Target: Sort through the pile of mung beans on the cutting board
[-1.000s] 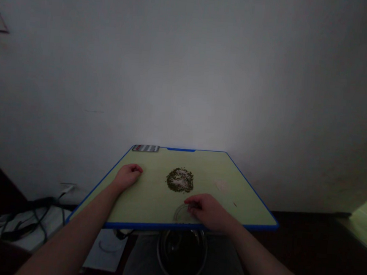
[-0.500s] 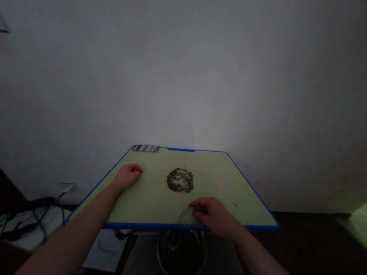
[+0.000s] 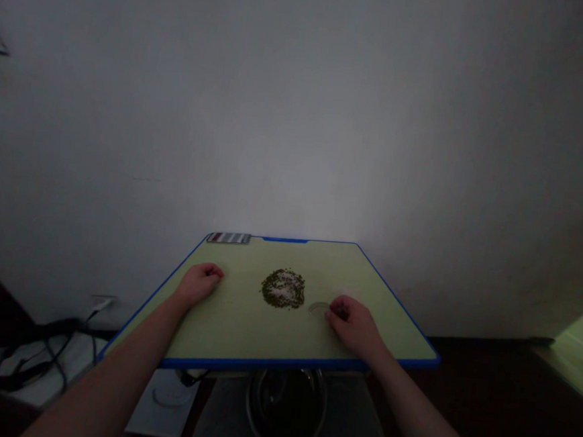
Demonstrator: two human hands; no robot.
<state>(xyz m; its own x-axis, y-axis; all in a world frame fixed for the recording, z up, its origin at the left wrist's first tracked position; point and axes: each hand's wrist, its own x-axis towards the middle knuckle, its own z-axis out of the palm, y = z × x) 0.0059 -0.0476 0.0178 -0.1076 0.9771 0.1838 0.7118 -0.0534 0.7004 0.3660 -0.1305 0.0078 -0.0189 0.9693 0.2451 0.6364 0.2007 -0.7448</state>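
A small heap of green beans mixed with white grains lies in the middle of a pale green board with a blue rim. My right hand rests on the board just right of the heap, fingers curled around the edge of a small clear dish that lies flat on the board. My left hand sits on the board left of the heap, fingers curled under in a loose fist with nothing visible in it.
A striped card or strip lies at the board's far left corner. Below the near edge stands a round clear bowl. Dark cables and a white sheet lie on the floor at left. A plain wall is behind.
My right hand moved the clear dish from the near edge of the board up and to the right, beside the heap. The left hand stayed put.
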